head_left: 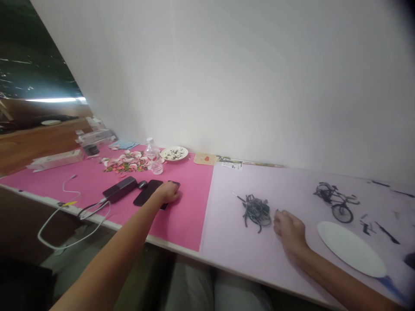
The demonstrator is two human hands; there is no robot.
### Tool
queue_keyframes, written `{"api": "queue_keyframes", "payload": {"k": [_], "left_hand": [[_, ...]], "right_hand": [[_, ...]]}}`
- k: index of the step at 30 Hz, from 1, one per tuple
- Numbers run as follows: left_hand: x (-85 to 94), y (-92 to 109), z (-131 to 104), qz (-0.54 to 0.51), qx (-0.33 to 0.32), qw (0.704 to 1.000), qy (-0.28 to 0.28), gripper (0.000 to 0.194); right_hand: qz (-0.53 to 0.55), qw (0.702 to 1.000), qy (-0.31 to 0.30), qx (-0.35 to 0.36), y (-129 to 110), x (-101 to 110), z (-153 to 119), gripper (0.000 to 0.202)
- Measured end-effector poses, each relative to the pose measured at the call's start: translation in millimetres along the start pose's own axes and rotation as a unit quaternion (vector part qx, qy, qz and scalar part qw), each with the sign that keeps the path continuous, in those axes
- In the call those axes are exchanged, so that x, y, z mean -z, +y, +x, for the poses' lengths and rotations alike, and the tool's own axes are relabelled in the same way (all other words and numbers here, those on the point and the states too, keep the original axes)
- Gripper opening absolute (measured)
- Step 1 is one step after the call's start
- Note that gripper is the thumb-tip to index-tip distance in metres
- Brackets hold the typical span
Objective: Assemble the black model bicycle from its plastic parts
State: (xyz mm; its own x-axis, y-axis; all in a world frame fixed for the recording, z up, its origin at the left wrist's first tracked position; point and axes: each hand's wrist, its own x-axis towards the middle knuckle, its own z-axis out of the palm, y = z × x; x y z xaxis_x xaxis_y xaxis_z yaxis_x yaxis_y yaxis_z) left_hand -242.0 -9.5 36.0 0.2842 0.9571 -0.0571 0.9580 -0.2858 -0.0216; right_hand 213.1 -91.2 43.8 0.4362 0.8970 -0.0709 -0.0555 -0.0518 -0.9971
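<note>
My left hand (169, 193) is closed and lies over a dark smartphone (175, 183) on the pink part of the table. A second black smartphone (145, 195) lies flat just left of it. On the pale lilac part rests my right hand (290, 230), fingers curled into a fist; whether something small is pinched in it is hidden. Close to its left sits a tangled pile of dark green, wire-like strips (256, 211), with a thin pointed tool (239, 197) sticking out. Farther right stands a small black model bicycle (337, 201).
A white oval plate (352, 248) and loose black parts (387, 233) lie at right. On the left are a black power bank (119, 189) with white cable (48, 229), petal-like pieces (126, 162), a plastic bottle (152, 153) and a speckled plate (174, 153). A white wall (243, 86) rises behind.
</note>
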Motion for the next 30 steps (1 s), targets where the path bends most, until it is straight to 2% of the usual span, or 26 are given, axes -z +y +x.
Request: {"api": "queue_keyframes", "payload": {"k": [9,18,22,26,30], "left_hand": [[5.8,-9.4,-10.8,0.001,-0.053,0.998,0.028,0.031],[-4.8,-24.9,-20.7,-0.041,-0.105,0.986,0.12,0.033],[-4.1,-26.7,-20.1,-0.06,-0.1,0.981,0.155,0.038],[-3.5,-24.3,-20.8,-0.079,-0.069,0.975,0.198,0.033],[-6.2,-7.0,-14.1,-0.096,-0.055,0.968,0.226,0.024]], "right_hand": [[0.018,0.999,-0.036,-0.022,5.0,-4.3,-23.1,0.039],[0.021,0.999,-0.011,-0.031,15.6,1.6,-21.3,0.035],[0.029,0.999,-0.005,-0.036,20.2,6.8,-22.7,0.035],[0.036,0.999,-0.006,-0.03,24.0,10.7,-22.0,0.038],[0.041,0.999,0.0,0.002,22.3,11.3,-12.0,0.041]]}}
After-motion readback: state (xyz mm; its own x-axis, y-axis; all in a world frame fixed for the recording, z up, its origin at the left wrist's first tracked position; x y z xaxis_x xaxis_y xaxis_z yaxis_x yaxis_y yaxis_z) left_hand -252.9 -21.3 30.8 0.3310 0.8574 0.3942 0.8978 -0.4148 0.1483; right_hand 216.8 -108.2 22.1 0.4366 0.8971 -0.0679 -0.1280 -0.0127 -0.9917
